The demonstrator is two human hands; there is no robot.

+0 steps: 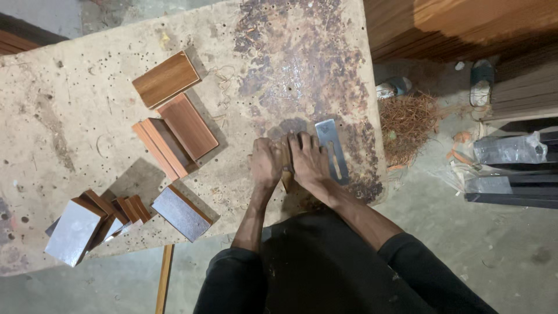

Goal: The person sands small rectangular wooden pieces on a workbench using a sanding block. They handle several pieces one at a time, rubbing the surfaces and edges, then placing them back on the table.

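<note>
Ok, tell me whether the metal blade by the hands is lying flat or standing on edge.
Lying flat. The metal blade shows its broad face and slot to the camera on the workbench, beside the right hand.

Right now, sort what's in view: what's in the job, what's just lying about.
In the job:
left hand
right hand
wood piece under both hands
metal plane by the right hand

Lying about:
wood panels
grey-faced blocks
shavings on the floor
plastic-wrapped bars
</note>
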